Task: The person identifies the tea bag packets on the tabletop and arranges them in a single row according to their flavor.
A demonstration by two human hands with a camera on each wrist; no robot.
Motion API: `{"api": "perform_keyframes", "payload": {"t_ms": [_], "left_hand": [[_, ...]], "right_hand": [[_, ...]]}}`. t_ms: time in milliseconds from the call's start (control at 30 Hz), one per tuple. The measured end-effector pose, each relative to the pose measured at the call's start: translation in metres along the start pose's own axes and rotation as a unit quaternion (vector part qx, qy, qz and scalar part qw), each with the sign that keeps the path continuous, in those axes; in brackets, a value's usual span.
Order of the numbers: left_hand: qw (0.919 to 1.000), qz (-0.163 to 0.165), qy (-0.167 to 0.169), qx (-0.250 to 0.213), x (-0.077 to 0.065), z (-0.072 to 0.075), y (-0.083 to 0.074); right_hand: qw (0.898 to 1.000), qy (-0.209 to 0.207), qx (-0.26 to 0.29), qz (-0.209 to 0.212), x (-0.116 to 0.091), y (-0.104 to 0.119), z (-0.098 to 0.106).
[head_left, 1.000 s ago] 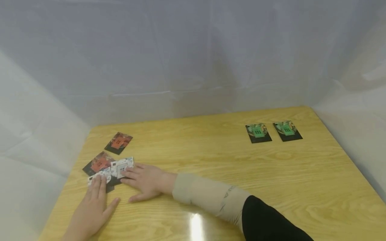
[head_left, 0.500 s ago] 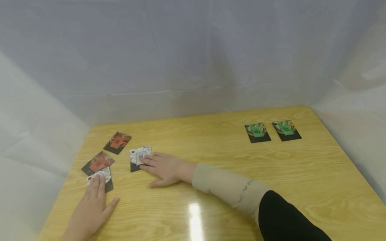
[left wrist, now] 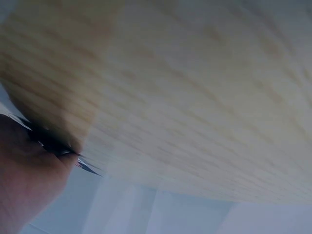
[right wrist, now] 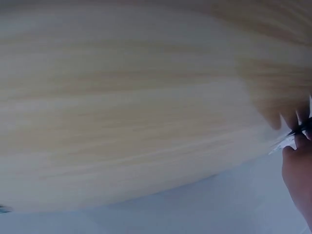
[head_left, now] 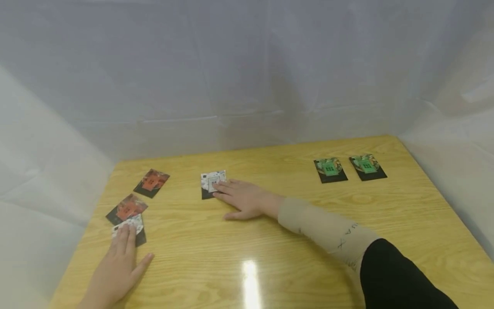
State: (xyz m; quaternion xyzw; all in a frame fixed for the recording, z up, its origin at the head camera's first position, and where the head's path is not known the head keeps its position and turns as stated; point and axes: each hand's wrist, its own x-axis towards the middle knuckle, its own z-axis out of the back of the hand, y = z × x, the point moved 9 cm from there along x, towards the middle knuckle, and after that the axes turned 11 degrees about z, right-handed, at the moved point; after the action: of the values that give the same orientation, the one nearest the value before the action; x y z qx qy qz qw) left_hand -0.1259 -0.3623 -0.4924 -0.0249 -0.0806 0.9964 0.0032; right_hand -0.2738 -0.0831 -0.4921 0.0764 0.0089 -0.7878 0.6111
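Two flat, white-and-black patterned cards lie on the wooden table [head_left: 200, 253]. In the head view my right hand [head_left: 247, 200], palm down, rests straight fingers on the lower right of one white card [head_left: 207, 180] near the back. My left hand [head_left: 115, 270] lies at the left with straight fingers on the other white card [head_left: 138, 222], covering part of it. That card's upper edge touches or overlaps a red-and-black card [head_left: 127, 209]. The left wrist view catches the hand [left wrist: 29, 180] beside a dark card edge; in the right wrist view fingertips touch a card.
Another red-and-black card [head_left: 152, 183] lies at the back left. At the back right, two green-and-black cards [head_left: 330, 170] sit side by side, slightly apart. A pale sheet [head_left: 247, 77] hangs behind the table and along both sides.
My right hand has slid one white card to the right and back across the table, away from the red cards and the other white card. The left hand has stayed in place.
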Motion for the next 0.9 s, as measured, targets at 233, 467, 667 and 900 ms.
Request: {"api": "perform_keyframes", "payload": {"t_ms": [233, 467, 667, 900], "left_hand": [[1.0000, -0.001, -0.005, -0.002, 0.000, 0.000, -0.002], [1.0000, 0.001, 0.006, 0.006, 0.000, 0.001, -0.002], [1.0000, 0.002, 0.005, 0.005, 0.001, 0.002, -0.004], [0.9999, 0.007, 0.007, 0.011, 0.001, 0.003, -0.004]], "right_hand": [[0.999, -0.014, 0.015, -0.029, -0.055, -0.032, -0.004], [0.997, -0.027, 0.036, -0.055, -0.104, -0.052, -0.004], [0.996, -0.044, 0.046, -0.067, -0.143, -0.057, -0.006], [0.995, -0.053, 0.038, -0.073, -0.177, -0.059, -0.012]]}}
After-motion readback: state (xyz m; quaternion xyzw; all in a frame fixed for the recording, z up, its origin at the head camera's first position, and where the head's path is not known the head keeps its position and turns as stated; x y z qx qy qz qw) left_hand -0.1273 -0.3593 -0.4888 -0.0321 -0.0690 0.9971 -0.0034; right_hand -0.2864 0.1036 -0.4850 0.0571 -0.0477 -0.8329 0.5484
